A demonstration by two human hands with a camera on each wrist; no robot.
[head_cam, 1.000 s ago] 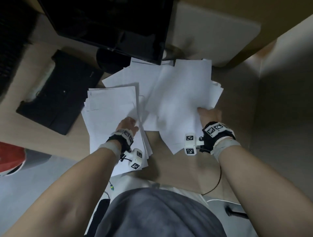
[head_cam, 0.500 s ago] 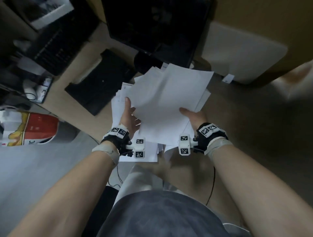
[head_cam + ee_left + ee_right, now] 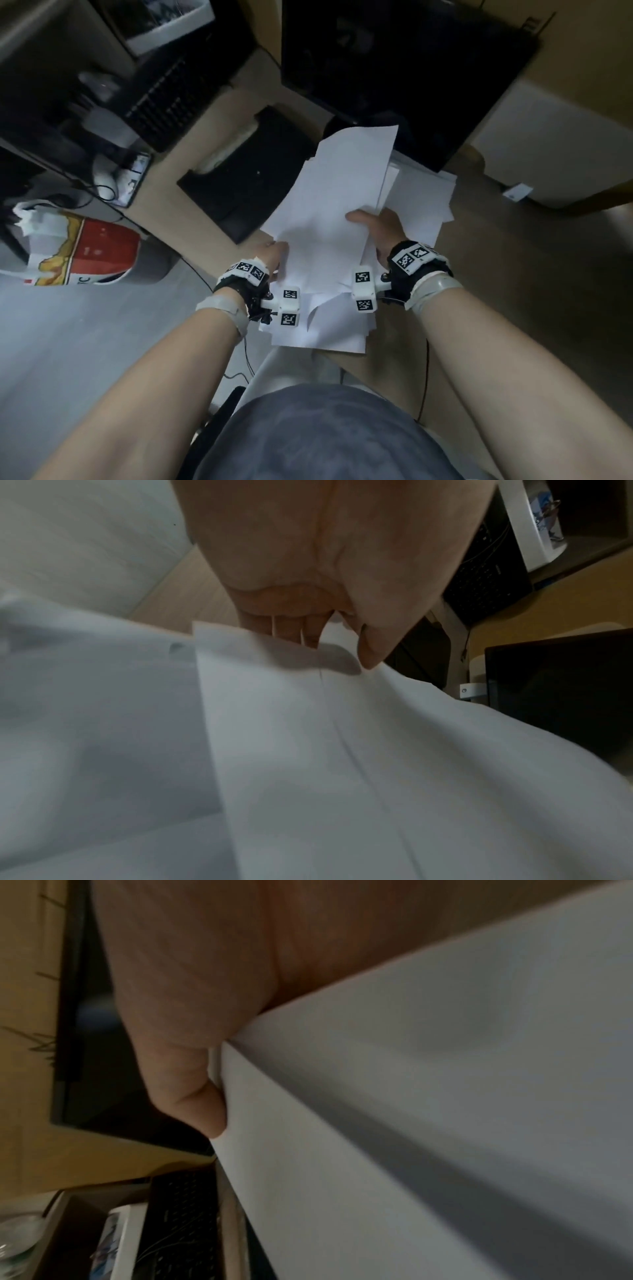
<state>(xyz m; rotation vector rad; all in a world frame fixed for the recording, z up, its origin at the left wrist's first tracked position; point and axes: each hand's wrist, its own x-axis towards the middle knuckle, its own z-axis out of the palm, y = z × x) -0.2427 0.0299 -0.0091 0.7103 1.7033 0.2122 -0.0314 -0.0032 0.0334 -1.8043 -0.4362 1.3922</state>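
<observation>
A loose stack of white paper sheets [image 3: 335, 205] is held up over the wooden desk [image 3: 178, 192] in front of me. My left hand [image 3: 274, 255] grips the stack's left edge, thumb on top [image 3: 373, 647] and fingers under the sheets [image 3: 342, 737]. My right hand [image 3: 376, 226] grips the right side, thumb lying across the top sheet; in the right wrist view the palm [image 3: 192, 1015] presses against the paper [image 3: 428, 1123]. More white sheets [image 3: 424, 202] lie spread on the desk beneath.
A black monitor [image 3: 404, 68] stands behind the papers. A black flat device [image 3: 246, 171] lies left of them, with a black keyboard [image 3: 171, 99] on a shelf further left. A red and white bag [image 3: 78, 253] sits on the floor at left. A white box [image 3: 555, 150] stands at right.
Both hands gathered the sheets spread over the desk into one stack and lifted it toward me. The left hand went from resting on the left pile to gripping the stack's edge.
</observation>
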